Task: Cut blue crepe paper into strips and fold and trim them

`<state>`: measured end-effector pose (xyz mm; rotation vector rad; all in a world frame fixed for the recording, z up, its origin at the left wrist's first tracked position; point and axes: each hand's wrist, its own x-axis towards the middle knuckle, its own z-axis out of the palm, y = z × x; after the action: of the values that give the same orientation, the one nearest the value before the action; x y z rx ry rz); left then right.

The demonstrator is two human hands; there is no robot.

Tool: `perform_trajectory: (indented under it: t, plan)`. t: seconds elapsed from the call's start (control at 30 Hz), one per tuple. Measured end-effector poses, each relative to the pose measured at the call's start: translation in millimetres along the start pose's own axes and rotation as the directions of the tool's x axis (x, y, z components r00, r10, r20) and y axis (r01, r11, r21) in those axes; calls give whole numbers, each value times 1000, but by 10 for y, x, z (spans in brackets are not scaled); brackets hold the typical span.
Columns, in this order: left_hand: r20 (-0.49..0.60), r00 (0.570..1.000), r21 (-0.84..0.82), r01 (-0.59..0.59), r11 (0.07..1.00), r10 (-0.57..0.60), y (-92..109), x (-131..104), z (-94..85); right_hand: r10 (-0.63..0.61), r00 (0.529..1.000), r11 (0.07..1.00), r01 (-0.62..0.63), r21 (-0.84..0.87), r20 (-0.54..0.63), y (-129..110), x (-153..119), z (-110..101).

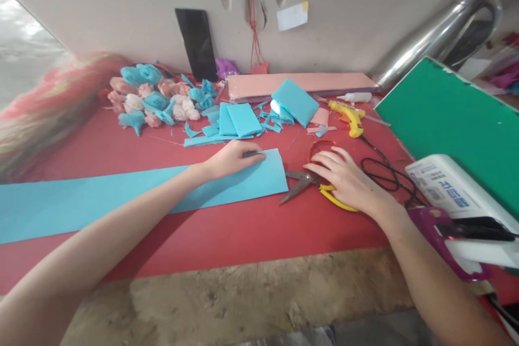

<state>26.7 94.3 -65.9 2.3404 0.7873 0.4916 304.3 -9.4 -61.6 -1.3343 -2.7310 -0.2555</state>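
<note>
My left hand (235,161) rests on the right part of a long blue crepe paper strip (133,194), near its far edge, with the fingers low and lightly spread. The strip lies flat and runs out of view at the left. Just past its right end lies a pair of scissors (308,178) with the blades parted, one red handle loop and one yellow. My right hand (343,175) is over the scissors, touching them around the pivot and handles. Its fingers are stretched and spread, not wrapped round the loops.
Folded blue paper pieces (244,120) and scraps lie behind the strip. Paper flowers (156,100) are heaped at the back left. A yellow glue gun (349,117) with a black cord (383,159), a green board (450,119) and a white power strip (450,184) occupy the right.
</note>
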Motion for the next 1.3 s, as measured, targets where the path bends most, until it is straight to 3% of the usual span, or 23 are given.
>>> perform_trajectory:
  t: [0.43, 0.53, 0.6, 0.67, 0.73, 0.87, 1.3]
  plan:
    - [12, 1000, 34, -13, 999, 13, 17, 8, 44, -37, 999, 997, 35, 66, 21, -100, -36, -3]
    - [-43, 999, 52, -26, 998, 28, 7, -9, 51, -38, 999, 997, 36, 68, 28, -113, -31, -10]
    - [-73, 992, 91, -92, 992, 99, -2, -50, 40, -40, 998, 997, 37, 72, 38, -117, -21, -14]
    - [-13, 973, 135, -226, 965, 230, -9, -113, 24, -41, 998, 996, 37, 77, 45, -118, -11, -14]
    - [117, 936, 140, -347, 927, 333, -13, -180, 17, -42, 998, 996, 38, 80, 51, -120, -3, -12]
    - [283, 907, 130, -360, 924, 313, -13, -256, 43, -44, 997, 996, 39, 80, 61, -138, 21, -12]
    - [282, 892, 125, -400, 908, 353, -72, -240, 57, -97, 995, 992, 95, 78, 27, -155, 73, 29]
